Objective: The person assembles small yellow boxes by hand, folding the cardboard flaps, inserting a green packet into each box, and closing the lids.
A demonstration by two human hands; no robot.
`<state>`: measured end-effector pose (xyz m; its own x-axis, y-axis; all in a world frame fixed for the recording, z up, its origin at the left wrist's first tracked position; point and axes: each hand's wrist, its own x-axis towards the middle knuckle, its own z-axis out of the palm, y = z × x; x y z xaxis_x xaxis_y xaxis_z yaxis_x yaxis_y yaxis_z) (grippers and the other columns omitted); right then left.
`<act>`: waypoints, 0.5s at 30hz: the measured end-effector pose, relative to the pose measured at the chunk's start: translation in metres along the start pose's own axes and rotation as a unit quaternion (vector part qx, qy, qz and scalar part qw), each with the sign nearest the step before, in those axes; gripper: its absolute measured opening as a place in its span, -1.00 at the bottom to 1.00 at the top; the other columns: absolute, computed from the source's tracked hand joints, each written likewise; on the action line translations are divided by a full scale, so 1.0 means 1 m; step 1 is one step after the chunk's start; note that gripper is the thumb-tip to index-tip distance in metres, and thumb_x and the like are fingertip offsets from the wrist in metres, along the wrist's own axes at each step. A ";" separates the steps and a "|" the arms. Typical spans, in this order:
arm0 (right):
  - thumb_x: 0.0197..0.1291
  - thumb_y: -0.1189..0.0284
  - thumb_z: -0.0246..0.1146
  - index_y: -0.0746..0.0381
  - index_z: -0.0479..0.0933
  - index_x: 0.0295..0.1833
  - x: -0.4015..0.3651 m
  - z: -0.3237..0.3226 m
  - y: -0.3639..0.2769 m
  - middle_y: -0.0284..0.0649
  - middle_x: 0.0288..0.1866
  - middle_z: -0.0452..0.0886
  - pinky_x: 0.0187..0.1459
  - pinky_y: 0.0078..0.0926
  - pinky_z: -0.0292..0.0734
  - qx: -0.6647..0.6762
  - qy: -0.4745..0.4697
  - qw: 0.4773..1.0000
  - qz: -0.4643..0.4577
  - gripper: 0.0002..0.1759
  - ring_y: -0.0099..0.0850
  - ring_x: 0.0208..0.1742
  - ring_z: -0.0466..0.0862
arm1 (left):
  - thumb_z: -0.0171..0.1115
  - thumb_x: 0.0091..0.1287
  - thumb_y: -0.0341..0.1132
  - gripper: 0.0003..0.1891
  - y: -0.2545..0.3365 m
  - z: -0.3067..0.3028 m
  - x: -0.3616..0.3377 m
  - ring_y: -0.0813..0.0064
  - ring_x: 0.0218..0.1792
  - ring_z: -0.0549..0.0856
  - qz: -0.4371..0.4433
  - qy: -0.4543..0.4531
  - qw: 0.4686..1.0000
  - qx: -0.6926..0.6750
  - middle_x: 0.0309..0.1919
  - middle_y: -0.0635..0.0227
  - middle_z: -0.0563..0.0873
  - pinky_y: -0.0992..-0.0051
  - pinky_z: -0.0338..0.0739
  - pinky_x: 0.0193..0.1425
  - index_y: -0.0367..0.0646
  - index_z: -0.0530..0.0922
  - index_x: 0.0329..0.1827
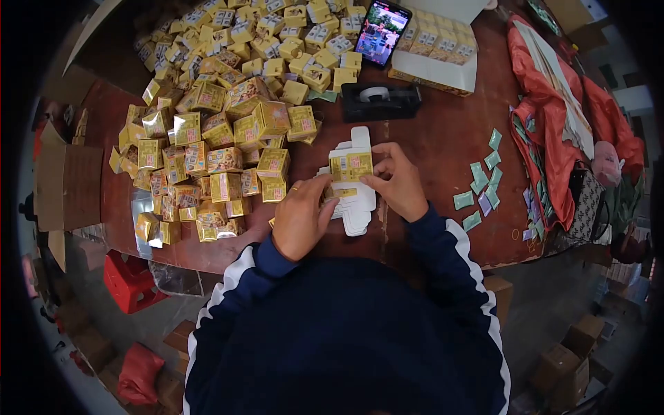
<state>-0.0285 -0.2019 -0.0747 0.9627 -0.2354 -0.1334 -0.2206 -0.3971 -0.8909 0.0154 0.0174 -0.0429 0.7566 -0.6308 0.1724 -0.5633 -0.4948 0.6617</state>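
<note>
A small gold-and-white carton [351,167], partly unfolded with white flaps sticking out, lies in front of me on the table. My right hand [400,178] pinches its right edge between thumb and fingers. At its lower left, my left hand [302,213] has its fingers curled against the carton, and their tips are partly hidden. Under the carton is a stack of flat, unfolded carton blanks [357,216], white side up. Left of my hands spreads a pile of folded gold cartons [225,160].
Small yellow boxes [270,41] are heaped at the back. A tape dispenser [380,102], a lit phone [382,33] and an open display box [443,41] stand behind my hands. Green sachets [478,178] lie right, beside a red plastic bag [546,83]. A red stool [131,280] stands below left.
</note>
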 end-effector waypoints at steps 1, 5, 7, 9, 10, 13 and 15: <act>0.16 0.58 0.44 0.30 0.40 0.16 -0.001 -0.001 -0.001 -0.24 -0.30 0.70 -0.35 -0.61 0.55 0.067 0.026 0.997 -0.010 -0.51 -0.57 -0.38 0.65 | 0.39 0.27 -0.36 -0.59 0.001 -0.002 0.002 0.01 -0.12 0.70 -0.036 0.001 0.999 -0.019 -0.08 0.05 0.72 0.20 0.62 -0.04 -0.28 0.56 0.16; 0.21 0.61 0.40 0.30 0.38 0.16 -0.014 -0.023 -0.030 -0.28 -0.28 0.70 -0.39 -0.70 0.52 0.227 0.020 0.973 0.025 -0.54 -0.65 -0.37 0.63 | 0.34 0.41 -0.27 -0.61 0.012 -0.008 0.010 0.37 -0.15 0.75 -0.165 0.007 0.952 -0.259 -0.11 0.13 0.77 0.41 0.62 -0.04 -0.31 0.55 0.19; 0.24 0.63 0.36 0.28 0.37 0.18 -0.023 -0.024 -0.039 -0.29 -0.27 0.70 -0.42 -0.73 0.51 0.262 -0.032 0.964 0.017 -0.56 -0.67 -0.35 0.64 | 0.27 0.48 -0.23 -0.64 0.010 -0.003 0.012 0.50 -0.17 0.72 -0.151 -0.023 0.920 -0.362 -0.12 0.20 0.77 0.48 0.61 -0.04 -0.32 0.57 0.17; 0.18 0.61 0.42 0.31 0.41 0.12 -0.031 -0.017 -0.047 -0.23 -0.25 0.70 -0.37 -0.61 0.56 0.284 -0.039 0.957 0.041 -0.56 -0.58 -0.38 0.63 | 0.20 0.55 -0.18 -0.64 0.011 -0.001 0.013 0.62 -0.18 0.69 -0.129 -0.052 0.878 -0.459 -0.14 0.27 0.77 0.55 0.59 -0.04 -0.33 0.59 0.16; 0.15 0.61 0.45 0.30 0.44 0.09 -0.033 -0.015 -0.048 -0.21 -0.21 0.70 -0.41 -0.61 0.58 0.074 0.060 0.991 -0.096 -0.56 -0.56 -0.37 0.66 | 0.12 0.59 -0.16 -0.64 0.012 0.000 0.014 0.65 -0.16 0.67 -0.140 -0.066 0.856 -0.493 -0.14 0.36 0.75 0.57 0.57 -0.03 -0.32 0.61 0.14; 0.04 0.60 0.52 0.28 0.52 0.02 -0.035 -0.018 -0.071 -0.15 -0.05 0.68 -0.42 -0.61 0.62 -0.125 0.195 0.933 -0.276 -0.57 -0.47 -0.34 0.70 | 0.01 0.64 -0.10 -0.57 0.014 -0.001 0.012 0.65 -0.28 0.64 -0.129 -0.068 0.882 -0.449 -0.31 0.33 0.75 0.53 0.56 -0.15 -0.35 0.66 -0.01; 0.04 0.61 0.52 0.29 0.52 0.04 -0.041 -0.019 -0.083 -0.14 0.02 0.66 -0.41 -0.60 0.62 -0.140 0.125 0.939 -0.290 -0.55 -0.48 -0.32 0.71 | -0.03 0.65 -0.13 -0.59 0.024 -0.015 0.010 0.54 -0.38 0.64 -0.112 -0.126 0.930 -0.326 -0.39 0.26 0.73 0.47 0.55 -0.23 -0.35 0.65 0.01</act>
<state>-0.0523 -0.1765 0.0133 0.8744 -0.0950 0.4759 0.2630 -0.7314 -0.6292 0.0151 0.0084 -0.0143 0.6831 -0.7157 -0.1452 -0.0171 -0.2145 0.9766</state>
